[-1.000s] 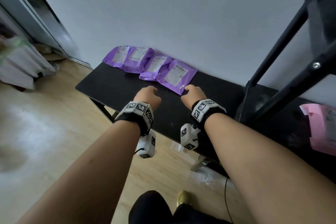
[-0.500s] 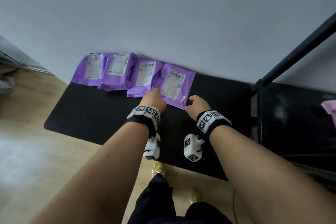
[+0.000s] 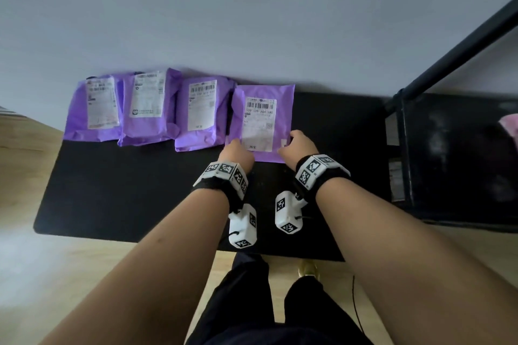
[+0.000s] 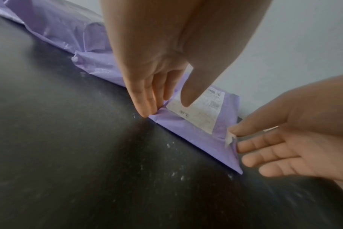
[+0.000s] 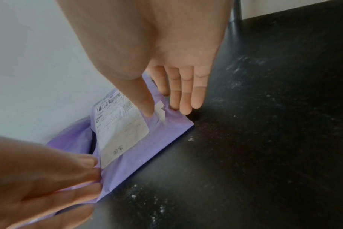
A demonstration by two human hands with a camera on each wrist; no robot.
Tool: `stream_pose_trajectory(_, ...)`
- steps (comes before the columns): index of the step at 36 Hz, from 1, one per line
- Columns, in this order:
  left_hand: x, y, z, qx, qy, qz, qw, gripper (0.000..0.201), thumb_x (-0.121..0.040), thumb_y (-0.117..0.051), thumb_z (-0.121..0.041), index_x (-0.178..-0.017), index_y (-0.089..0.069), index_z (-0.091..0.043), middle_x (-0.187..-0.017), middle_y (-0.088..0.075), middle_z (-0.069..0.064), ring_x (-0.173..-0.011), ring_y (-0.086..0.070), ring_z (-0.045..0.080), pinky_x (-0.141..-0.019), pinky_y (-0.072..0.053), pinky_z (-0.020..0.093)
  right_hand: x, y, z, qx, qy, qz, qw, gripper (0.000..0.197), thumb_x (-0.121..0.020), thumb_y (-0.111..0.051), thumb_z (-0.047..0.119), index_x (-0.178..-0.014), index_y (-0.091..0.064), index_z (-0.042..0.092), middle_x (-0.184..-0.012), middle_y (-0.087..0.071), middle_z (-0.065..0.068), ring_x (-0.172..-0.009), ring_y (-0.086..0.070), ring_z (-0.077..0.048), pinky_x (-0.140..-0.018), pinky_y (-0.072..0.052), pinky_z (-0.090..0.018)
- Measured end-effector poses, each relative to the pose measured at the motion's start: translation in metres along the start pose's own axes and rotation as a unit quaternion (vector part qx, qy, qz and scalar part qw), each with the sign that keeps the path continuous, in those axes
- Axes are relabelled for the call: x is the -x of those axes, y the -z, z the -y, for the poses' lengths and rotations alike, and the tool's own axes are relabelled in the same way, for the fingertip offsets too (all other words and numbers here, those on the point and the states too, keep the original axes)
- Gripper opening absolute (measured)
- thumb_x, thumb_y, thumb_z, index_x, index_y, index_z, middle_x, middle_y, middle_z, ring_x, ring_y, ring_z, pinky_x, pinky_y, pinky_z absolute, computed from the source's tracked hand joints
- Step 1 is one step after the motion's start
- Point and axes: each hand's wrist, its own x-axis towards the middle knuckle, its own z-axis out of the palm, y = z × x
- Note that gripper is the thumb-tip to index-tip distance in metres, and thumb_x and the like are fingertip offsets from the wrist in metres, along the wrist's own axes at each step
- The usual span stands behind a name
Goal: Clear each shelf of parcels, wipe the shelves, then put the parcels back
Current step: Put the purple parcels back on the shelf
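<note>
From the head view, we are looking down at four purple parcels lying in a row along the wall at 12 o'clock on a black shelf [image 3: 117,193]. Our left hand [image 3: 238,154] and right hand [image 3: 297,148] are taking the near corners of the rightmost parcel [image 3: 263,120], which is lying flat. A black shelving frame [image 3: 448,45] is rising at 2 o'clock, and a pink parcel [image 3: 508,127] is showing at 3 o'clock.

From the left wrist, the left hand [image 4: 157,58] is pinching the parcel's [image 4: 211,139] near-left corner, thumb on its white label [image 4: 202,111], fingers at the edge. The right hand [image 4: 296,139] is touching the other corner at 3 o'clock.

From the right wrist, the right hand [image 5: 174,51] is pinching the parcel [image 5: 157,139], thumb on top, fingertips [image 5: 186,108] at its edge. The left hand [image 5: 39,182] is pinching the corner at 8 o'clock.
</note>
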Motion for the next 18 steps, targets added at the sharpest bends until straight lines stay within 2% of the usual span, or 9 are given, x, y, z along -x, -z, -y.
stream_pose_trajectory(4, 0.006, -0.007, 0.007, 0.01, -0.008, -0.008, 1.0, 0.031, -0.087, -0.049, -0.008, -0.116, -0.059, -0.007, -0.114, -0.062, 0.017, -0.105, -0.057, 0.034, -0.083, -0.042, 0.031, 0.0, 0.001, -0.011, 0.012, -0.009, 0.005, 1.0, 0.029, -0.089, -0.058, 0.022, -0.114, -0.053, 0.008, -0.107, -0.062, -0.01, -0.087, -0.061, -0.026, -0.067, -0.045, -0.032)
stream_pose_trajectory(7, 0.015, -0.014, 0.01, 0.015, 0.0, -0.016, 1.0, 0.023, -0.087, -0.052, -0.01, -0.106, -0.056, 0.002, -0.11, -0.06, 0.024, -0.104, -0.056, 0.039, -0.077, -0.041, 0.035, 0.002, 0.002, -0.021, 0.021, -0.006, -0.006, 1.0, 0.024, -0.088, -0.057, 0.019, -0.109, -0.055, 0.007, -0.106, -0.062, -0.011, -0.086, -0.061, -0.027, -0.066, -0.043, -0.031)
stream_pose_trajectory(10, 0.027, -0.022, 0.012, 0.032, 0.004, -0.018, 0.999, 0.016, -0.086, -0.05, -0.009, -0.098, -0.059, -0.003, -0.105, -0.063, 0.018, -0.1, -0.058, 0.035, -0.076, -0.04, 0.03, 0.01, 0.004, -0.031, 0.032, 0.006, -0.02, 0.999, 0.017, -0.09, -0.054, 0.013, -0.105, -0.056, 0.007, -0.105, -0.061, -0.01, -0.09, -0.061, -0.028, -0.068, -0.042, -0.031)
stream_pose_trajectory(12, 0.035, -0.029, 0.012, 0.049, 0.014, -0.024, 0.998, 0.028, -0.086, -0.05, -0.009, -0.112, -0.06, -0.007, -0.11, -0.065, 0.012, -0.102, -0.059, 0.029, -0.082, -0.041, 0.028, 0.018, 0.008, -0.038, 0.04, 0.025, -0.026, 0.999, 0.005, -0.091, -0.051, 0.011, -0.095, -0.054, 0.01, -0.098, -0.059, -0.008, -0.084, -0.058, -0.026, -0.068, -0.041, -0.031)
stream_pose_trajectory(14, 0.044, -0.037, 0.012, 0.065, 0.029, -0.036, 0.997, 0.039, -0.087, -0.051, -0.009, -0.126, -0.055, -0.009, -0.118, -0.063, 0.009, -0.108, -0.058, 0.027, -0.086, -0.042, 0.027, 0.027, 0.013, -0.043, 0.043, 0.043, -0.029, 0.998, 0.006, -0.09, -0.049, 0.008, -0.088, -0.051, 0.013, -0.091, -0.057, -0.006, -0.079, -0.056, -0.024, -0.067, -0.042, -0.031)
stream_pose_trajectory(16, 0.055, -0.043, 0.012, 0.078, 0.042, -0.063, 0.994, 0.042, -0.088, -0.05, -0.01, -0.13, -0.053, -0.012, -0.121, -0.062, 0.008, -0.11, -0.058, 0.026, -0.084, -0.041, 0.026, 0.037, 0.019, -0.049, 0.045, 0.062, -0.029, 0.997, 0.007, -0.089, -0.048, 0.007, -0.088, -0.053, 0.012, -0.088, -0.057, -0.005, -0.079, -0.057, -0.024, -0.066, -0.043, -0.032)
stream_pose_trajectory(18, 0.067, -0.049, 0.012, 0.088, 0.048, -0.092, 0.991, 0.04, -0.087, -0.05, -0.01, -0.126, -0.056, -0.013, -0.119, -0.063, 0.007, -0.106, -0.059, 0.025, -0.079, -0.04, 0.025, 0.049, 0.025, -0.056, 0.045, 0.084, -0.033, 0.995, 0.01, -0.088, -0.047, 0.005, -0.09, -0.055, 0.011, -0.086, -0.057, -0.005, -0.078, -0.057, -0.025, -0.066, -0.043, -0.032)
